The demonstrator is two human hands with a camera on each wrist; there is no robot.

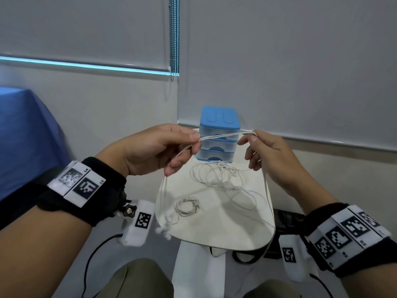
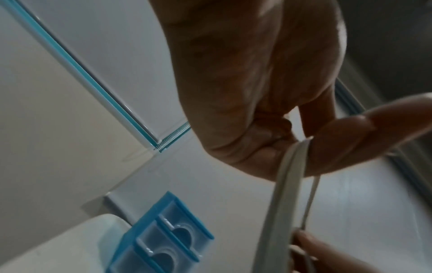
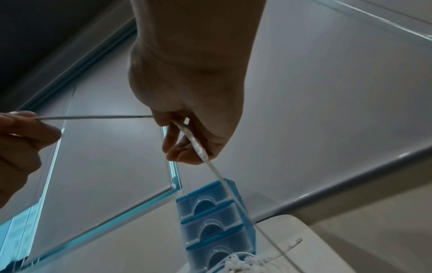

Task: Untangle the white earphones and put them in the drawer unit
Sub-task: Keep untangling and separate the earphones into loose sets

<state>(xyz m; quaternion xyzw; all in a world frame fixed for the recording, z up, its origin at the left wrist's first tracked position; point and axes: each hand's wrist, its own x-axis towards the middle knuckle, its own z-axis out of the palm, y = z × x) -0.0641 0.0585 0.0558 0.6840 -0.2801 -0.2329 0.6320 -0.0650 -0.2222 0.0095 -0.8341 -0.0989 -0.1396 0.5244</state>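
small white table (image 1: 214, 229) w/ rounded edge, pushed up near the wall. blue drawer unit (image 1: 219, 134) stands at its far end, three clear drawers stacked, all pushed in, blue lid on top. roller blinds (image 1: 300, 61) behind, bead chain (image 1: 174, 35) hanging between them. blue cloth (image 1: 25, 130) off to the left. dark cables on the floor (image 1: 90, 265) by the person's knees.

on the tabletop: loose tangle of white earphones (image 1: 217, 175) lying right in front of the drawer unit, buds near the bottom drawer. a second, smaller coiled bundle (image 1: 187, 206) nearer the person, left of centre, apart from the big tangle.

both hands are up above the table, apart, w/ a stretch of white cord (image 1: 225, 135) pulled taut between them, crossing in front of the top drawer & partly blocking the view of it. left hand (image 1: 154, 149) pinches the cord betw thumb & forefinger, other fingers curled; cord drops from it down past the table's left edge. right hand (image 1: 266, 151) pinches the other end at the fingertips; cord runs down past the table's right edge. left wrist view shows doubled strands (image 2: 287, 184) leaving the pinch.

wrist bands carry black & white square markers (image 1: 87, 187); small print by the left ones looks like "l4" & "l5", rest too small to read.
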